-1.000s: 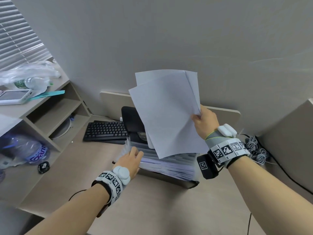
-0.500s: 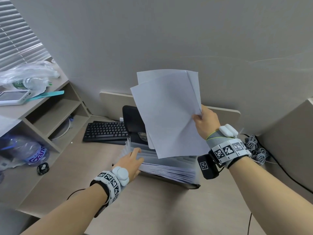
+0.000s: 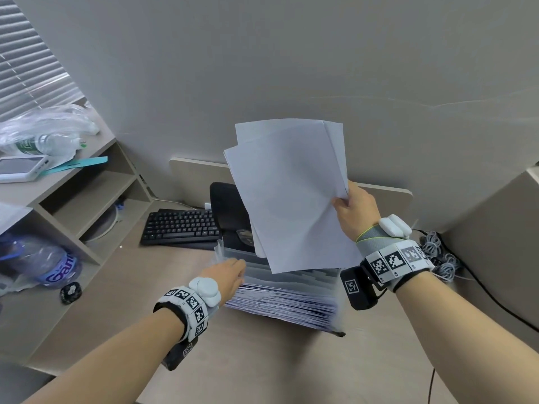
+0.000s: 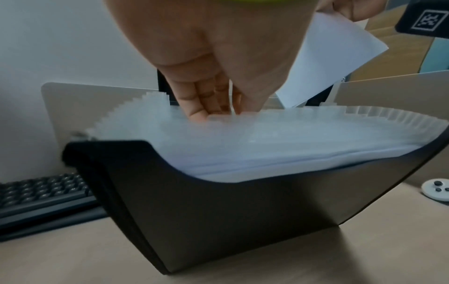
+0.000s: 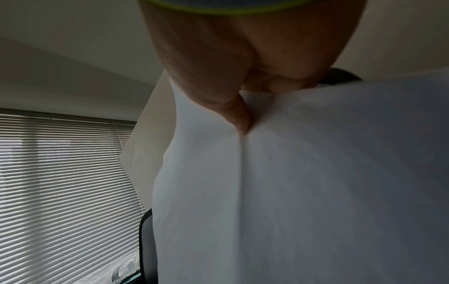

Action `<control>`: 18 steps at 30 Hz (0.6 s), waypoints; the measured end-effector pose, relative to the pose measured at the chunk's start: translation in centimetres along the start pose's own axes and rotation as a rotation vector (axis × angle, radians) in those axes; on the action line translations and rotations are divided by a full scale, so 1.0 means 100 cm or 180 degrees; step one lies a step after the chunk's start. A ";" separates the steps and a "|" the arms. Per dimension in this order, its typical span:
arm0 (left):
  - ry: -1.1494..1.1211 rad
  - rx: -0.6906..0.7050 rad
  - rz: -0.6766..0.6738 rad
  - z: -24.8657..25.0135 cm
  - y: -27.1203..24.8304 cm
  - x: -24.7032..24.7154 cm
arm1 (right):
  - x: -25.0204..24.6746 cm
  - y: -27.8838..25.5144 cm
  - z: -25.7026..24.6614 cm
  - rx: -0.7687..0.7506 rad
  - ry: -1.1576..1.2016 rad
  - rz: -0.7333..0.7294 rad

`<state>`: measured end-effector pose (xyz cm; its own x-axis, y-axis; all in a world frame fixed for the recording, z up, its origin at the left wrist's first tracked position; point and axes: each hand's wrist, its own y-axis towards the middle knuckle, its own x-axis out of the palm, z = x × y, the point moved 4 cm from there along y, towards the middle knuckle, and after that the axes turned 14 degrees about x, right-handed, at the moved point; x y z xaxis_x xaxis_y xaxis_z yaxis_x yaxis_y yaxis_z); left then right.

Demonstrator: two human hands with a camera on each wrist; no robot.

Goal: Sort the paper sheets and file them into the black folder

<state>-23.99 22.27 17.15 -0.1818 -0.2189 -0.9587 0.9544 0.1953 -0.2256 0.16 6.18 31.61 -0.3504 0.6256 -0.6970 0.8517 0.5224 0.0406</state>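
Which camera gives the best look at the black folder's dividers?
The left wrist view: the black folder fills it, with the left hand's fingers in its translucent dividers. The head view shows them from above, partly behind the paper sheets. The right wrist view shows only paper.

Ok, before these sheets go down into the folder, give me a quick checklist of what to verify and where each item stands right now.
1. Right hand has a firm hold on the paper sheets: ok, thumb and fingers pinch their edge.
2. Sheets squared up: not ok, they are fanned, with corners offset.
3. Black folder standing open on the desk: ok, its translucent dividers are spread.
4. Left hand parting a pocket: ok, fingers reach in among the dividers.
5. Which pocket is chosen: cannot tell.
6. Sheets lined up over the opening: not ok, they are held tilted above it.
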 end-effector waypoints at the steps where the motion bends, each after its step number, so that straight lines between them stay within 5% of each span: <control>1: 0.0003 0.0029 -0.0057 0.002 0.001 -0.001 | 0.000 0.000 0.000 0.0003 0.0006 0.0000; 6: 0.0199 0.0242 -0.0487 0.015 0.012 -0.006 | 0.000 0.000 0.000 0.0010 0.0030 0.0005; 18: -0.0124 0.0117 -0.0361 0.024 0.016 0.005 | 0.002 -0.008 0.004 -0.0036 -0.0069 -0.0146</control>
<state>-22.02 20.18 16.70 -0.2805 -0.2747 -0.9197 0.9364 0.1323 -0.3251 -0.41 5.70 31.19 -0.3803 0.5881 -0.7138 0.8304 0.5569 0.0164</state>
